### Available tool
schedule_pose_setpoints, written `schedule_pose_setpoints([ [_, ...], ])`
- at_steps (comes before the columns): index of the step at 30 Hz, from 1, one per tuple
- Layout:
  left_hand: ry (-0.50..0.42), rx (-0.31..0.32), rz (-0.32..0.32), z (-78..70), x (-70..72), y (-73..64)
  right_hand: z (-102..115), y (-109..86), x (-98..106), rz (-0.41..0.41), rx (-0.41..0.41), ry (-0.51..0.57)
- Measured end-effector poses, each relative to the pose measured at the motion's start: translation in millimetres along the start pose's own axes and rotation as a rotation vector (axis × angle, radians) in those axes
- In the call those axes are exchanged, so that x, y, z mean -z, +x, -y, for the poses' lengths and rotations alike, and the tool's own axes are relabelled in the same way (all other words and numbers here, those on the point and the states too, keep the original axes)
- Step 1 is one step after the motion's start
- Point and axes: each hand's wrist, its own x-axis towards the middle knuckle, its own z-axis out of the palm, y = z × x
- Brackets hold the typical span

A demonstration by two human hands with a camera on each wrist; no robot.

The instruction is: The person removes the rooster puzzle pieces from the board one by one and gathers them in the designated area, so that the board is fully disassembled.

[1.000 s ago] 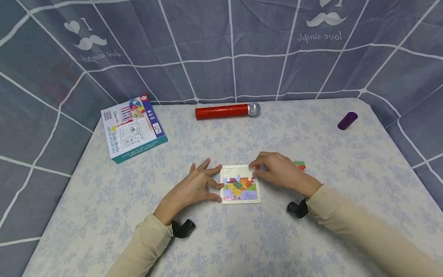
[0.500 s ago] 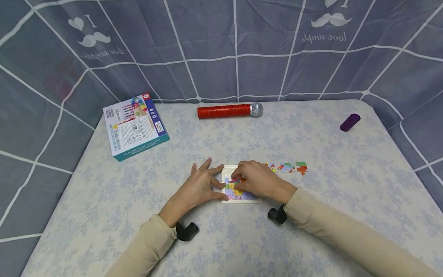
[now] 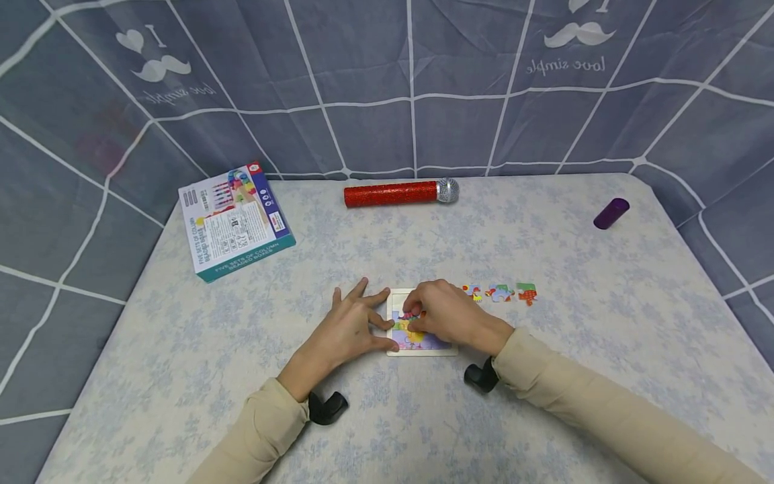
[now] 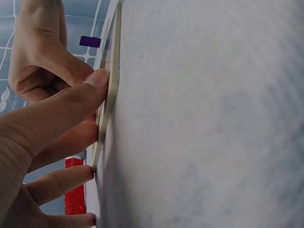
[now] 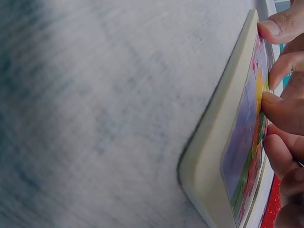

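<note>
A small jigsaw puzzle in a pale wooden frame (image 3: pixel 423 353) lies flat on the table. Coloured pieces fill its lower part, among them a lilac section (image 5: pixel 242 133), while bare wood shows along the top. My left hand (image 3: pixel 345 327) is spread at the frame's left side; the thumb (image 4: pixel 98 78) rests on the rim and the other fingers lie against the edge. Over the middle of the puzzle, my right hand (image 3: pixel 450 312) pinches a puzzle piece between thumb and curled fingers, low against the picture. That piece is mostly hidden by the fingertips.
Three loose puzzle pieces (image 3: pixel 500 293) lie in a row right of the frame. A red glitter microphone (image 3: pixel 390 194) lies at the back, a bead-set box (image 3: pixel 232 225) at the back left, and a purple cylinder (image 3: pixel 611 214) at the back right. A grey tile-patterned curtain (image 3: pixel 369 74) hangs behind.
My right hand has moved left and slightly down from the frame's upper right corner to the middle of the puzzle, uncovering the loose pieces. My left hand stays at the frame's left edge.
</note>
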Motion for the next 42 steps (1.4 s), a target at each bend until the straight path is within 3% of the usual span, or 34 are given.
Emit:
schedule_pose_setpoints([
  [11, 0.01, 0.02, -0.037, -1.1, -1.9, 2.8, 2, -0.6, 0, -0.016, -0.025, 0.007],
  [19, 0.128, 0.017, 0.033, 6.4, 0.3, 2.6, 1, -2.2, -2, -0.026, -0.035, 0.028],
  [31, 0.167, 0.011, 0.078, 4.0, 4.8, 6.3, -1, -4.5, -4, -0.069, -0.003, 0.065],
  [37, 0.143, 0.022, 0.078, 2.2, 5.8, 7.0, -4, -7.6, -5, -0.079, 0.056, 0.109],
  [42, 0.122, 0.039, 0.08, 0.8, 6.5, 7.1, -6, -10.6, -3, -0.075, 0.096, 0.226],
])
